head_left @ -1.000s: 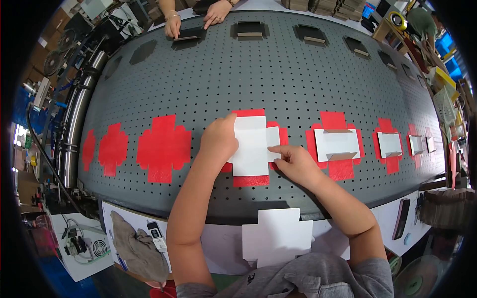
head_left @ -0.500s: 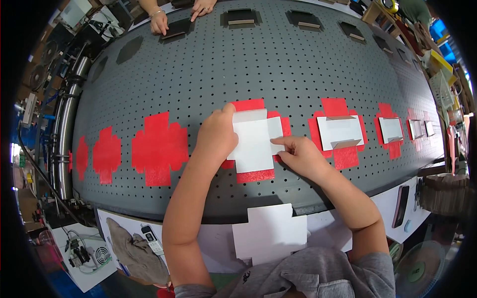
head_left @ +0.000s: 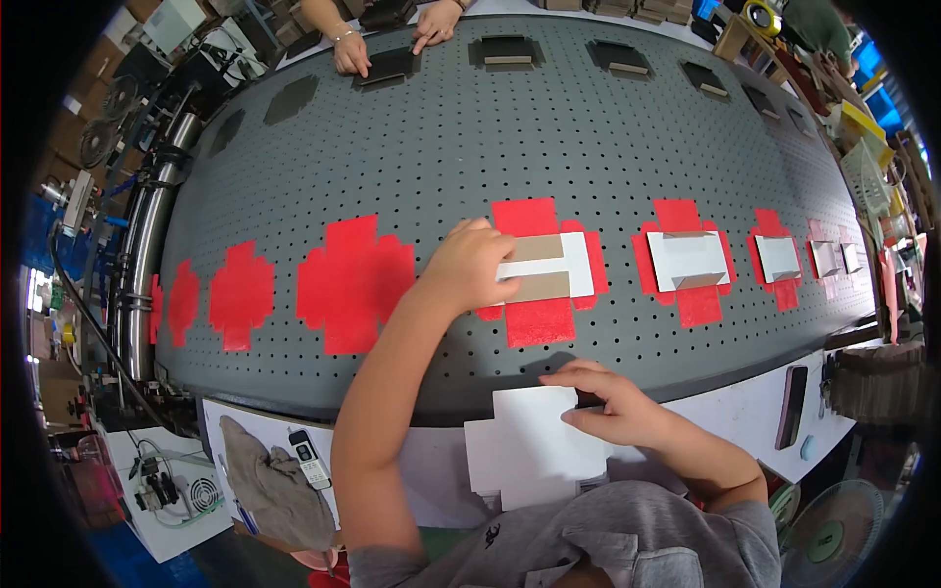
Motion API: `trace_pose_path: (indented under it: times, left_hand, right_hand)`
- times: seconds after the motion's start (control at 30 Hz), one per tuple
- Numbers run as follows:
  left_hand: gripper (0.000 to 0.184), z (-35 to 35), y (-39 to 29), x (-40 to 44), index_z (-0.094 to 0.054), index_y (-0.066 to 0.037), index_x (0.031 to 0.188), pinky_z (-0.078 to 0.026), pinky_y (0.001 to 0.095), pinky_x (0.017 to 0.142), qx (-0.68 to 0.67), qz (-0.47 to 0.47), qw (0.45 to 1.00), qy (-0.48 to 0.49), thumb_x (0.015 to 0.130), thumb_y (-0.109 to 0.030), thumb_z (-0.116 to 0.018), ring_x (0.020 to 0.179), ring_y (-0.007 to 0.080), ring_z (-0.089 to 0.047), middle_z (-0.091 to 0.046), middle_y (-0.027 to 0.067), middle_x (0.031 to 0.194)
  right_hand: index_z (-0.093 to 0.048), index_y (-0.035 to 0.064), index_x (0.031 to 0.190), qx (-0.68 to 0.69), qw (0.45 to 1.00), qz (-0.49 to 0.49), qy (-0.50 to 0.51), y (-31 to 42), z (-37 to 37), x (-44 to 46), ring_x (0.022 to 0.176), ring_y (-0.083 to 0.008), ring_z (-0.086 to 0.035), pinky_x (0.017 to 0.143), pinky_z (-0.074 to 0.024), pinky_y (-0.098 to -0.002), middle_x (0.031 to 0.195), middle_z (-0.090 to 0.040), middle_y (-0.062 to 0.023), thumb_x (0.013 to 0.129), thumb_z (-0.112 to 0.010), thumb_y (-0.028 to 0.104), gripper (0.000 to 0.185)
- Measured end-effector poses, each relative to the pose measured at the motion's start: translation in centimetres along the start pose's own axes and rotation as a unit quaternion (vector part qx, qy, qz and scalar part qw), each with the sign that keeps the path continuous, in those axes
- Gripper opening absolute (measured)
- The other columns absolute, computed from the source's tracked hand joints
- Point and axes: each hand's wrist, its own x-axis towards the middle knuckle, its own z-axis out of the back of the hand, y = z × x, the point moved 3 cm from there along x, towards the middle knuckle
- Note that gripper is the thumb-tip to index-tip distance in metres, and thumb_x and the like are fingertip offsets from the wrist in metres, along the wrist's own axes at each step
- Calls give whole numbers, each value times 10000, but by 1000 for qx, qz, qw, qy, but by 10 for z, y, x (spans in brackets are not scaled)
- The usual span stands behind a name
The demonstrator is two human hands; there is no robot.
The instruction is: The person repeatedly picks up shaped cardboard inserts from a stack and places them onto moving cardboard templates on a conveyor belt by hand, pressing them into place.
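A white cardboard blank (head_left: 580, 265) lies on a red cross-shaped sheet (head_left: 539, 323), two flaps folded inward with their grey-brown undersides up. My left hand (head_left: 469, 265) is curled over the blank's left end, thumb on the near flap and fingers by the far one, holding it down. At the table's front edge, my right hand (head_left: 622, 407) reaches over a stack of white cardboard blanks (head_left: 534, 441). Its thumb is at the top blank's upper right edge and its index finger stretches past that edge, apart from the thumb.
Bare red sheets (head_left: 355, 284) lie to the left; others with white blanks (head_left: 691, 260) stand to the right on the perforated table (head_left: 461, 147). A co-worker's hands (head_left: 436, 24) handle a black sheet across the table. A metal roller (head_left: 147, 255) borders the left side.
Both side flaps are now folded in on the blank. My right hand has left it and moved down to the stack, while my left hand has shifted onto the folded flaps.
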Motion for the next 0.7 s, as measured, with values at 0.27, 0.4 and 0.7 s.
trace_pose_path:
  times: [0.27,0.4,0.7]
  left_hand:
    - [283,44,-23,-76,-632,-31,945,-467,338,763,-301,38,951,56,716,-180,-703,858,217,-596,-637,91,861]
    - [308,80,27,-118,-631,-33,1002,-507,380,708,-182,256,939,-139,710,-120,-669,803,304,-646,-662,144,890]
    - [306,91,127,-133,-629,22,963,-484,462,739,48,311,924,-215,683,58,-512,857,371,-618,-654,189,869]
  right_hand:
    - [-488,57,841,92,976,86,-176,1,0,55,911,-121,-525,752,-449,-250,978,-531,-59,780,-601,-88,194]
    - [-486,49,954,178,974,-62,-125,1,-13,133,694,-64,-526,604,-431,-214,890,-537,-17,860,-609,-8,165]
    - [-492,-55,1267,-4,998,-67,2,14,-69,219,621,-62,-477,591,-435,-231,696,-453,22,902,-563,46,385]
